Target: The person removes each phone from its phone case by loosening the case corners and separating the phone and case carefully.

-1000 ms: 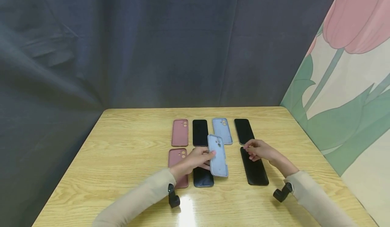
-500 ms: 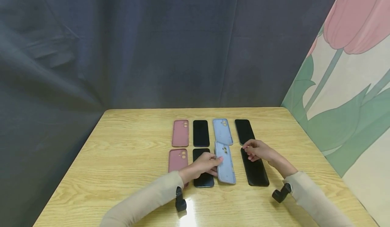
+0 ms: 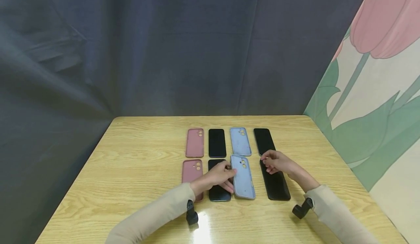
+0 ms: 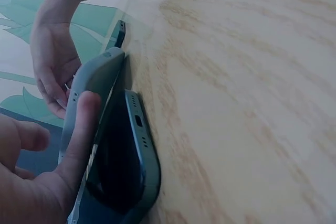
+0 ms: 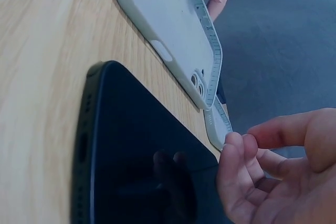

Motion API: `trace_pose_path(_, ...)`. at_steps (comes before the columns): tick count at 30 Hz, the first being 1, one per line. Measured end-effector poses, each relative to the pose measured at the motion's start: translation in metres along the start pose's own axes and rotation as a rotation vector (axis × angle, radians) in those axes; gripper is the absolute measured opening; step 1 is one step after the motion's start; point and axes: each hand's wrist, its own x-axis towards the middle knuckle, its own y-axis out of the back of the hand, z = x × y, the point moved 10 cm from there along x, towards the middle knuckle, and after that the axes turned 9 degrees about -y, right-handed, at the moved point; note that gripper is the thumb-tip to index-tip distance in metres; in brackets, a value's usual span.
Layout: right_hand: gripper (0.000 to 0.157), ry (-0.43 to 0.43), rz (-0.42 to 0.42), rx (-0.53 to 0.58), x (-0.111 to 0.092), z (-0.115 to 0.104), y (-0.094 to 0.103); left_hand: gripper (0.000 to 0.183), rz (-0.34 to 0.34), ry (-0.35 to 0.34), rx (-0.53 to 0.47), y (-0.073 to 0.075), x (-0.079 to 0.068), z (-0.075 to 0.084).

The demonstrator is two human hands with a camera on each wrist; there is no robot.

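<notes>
My left hand (image 3: pixel 218 174) holds a light blue phone case (image 3: pixel 243 180) by its left edge, hollow side up. In the left wrist view one finger (image 4: pixel 84 124) lies along the case's outer side. The case slants, its left edge raised and its right edge low at the table. Beside it, partly under my left hand, lies a dark phone (image 4: pixel 118 156). My right hand (image 3: pixel 277 162) hovers over the upper end of another black phone (image 3: pixel 275 185). Its fingers hang loosely curled with nothing in them, thumb and fingertip close together.
Behind are a pink case (image 3: pixel 195 143), a black phone (image 3: pixel 217 143), a second blue case (image 3: pixel 240 142) and a black phone (image 3: pixel 263 141). Another pink case (image 3: pixel 191 172) lies left, partly under my left forearm. A dark curtain (image 3: pixel 197 54) hangs behind the wooden table (image 3: pixel 131 156).
My left hand has moved the blue case right and toward me, lowering it into the gap between the two front phones. The right hand has stayed in place.
</notes>
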Motion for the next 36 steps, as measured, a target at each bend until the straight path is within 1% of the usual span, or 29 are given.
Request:
trace_pose_path(2,0.026,0.002,0.0,0.002,0.0,-0.001,0.0,0.05,0.01,0.01,-0.014,0.0,-0.001,0.001)
trace_pose_path(5,0.026,0.004,-0.001,0.006,0.0,-0.002,0.0,0.052,0.01,0.008,-0.025,-0.001,-0.002,0.004)
trace_pose_path(10,0.026,0.001,0.005,0.01,-0.001,-0.002,0.0,0.051,-0.014,0.001,0.01,-0.007,-0.002,0.008)
trace_pose_path(13,0.027,-0.001,0.008,0.012,-0.001,-0.003,0.0,0.047,-0.026,-0.011,0.064,-0.009,-0.001,0.012)
trace_pose_path(18,0.028,-0.005,0.014,0.01,0.0,-0.003,0.001,0.032,-0.046,-0.057,0.155,-0.012,-0.002,0.022)
trace_pose_path(22,0.029,-0.013,0.016,0.017,0.002,-0.001,0.001,0.028,-0.071,-0.074,0.179,-0.016,-0.004,0.028)
trace_pose_path(25,0.03,-0.013,0.012,0.025,0.003,-0.001,0.001,0.028,-0.076,-0.078,0.177,-0.017,-0.005,0.028)
trace_pose_path(30,0.03,-0.002,0.007,0.027,0.004,-0.002,0.0,0.027,-0.064,-0.092,0.185,-0.014,-0.003,0.026)
trace_pose_path(34,0.031,-0.001,0.012,0.019,0.003,-0.004,0.0,0.027,-0.057,-0.099,0.165,-0.007,-0.003,0.026)
trace_pose_path(36,0.031,0.002,0.011,0.015,0.003,-0.005,0.0,0.028,-0.047,-0.111,0.148,-0.001,-0.002,0.026)
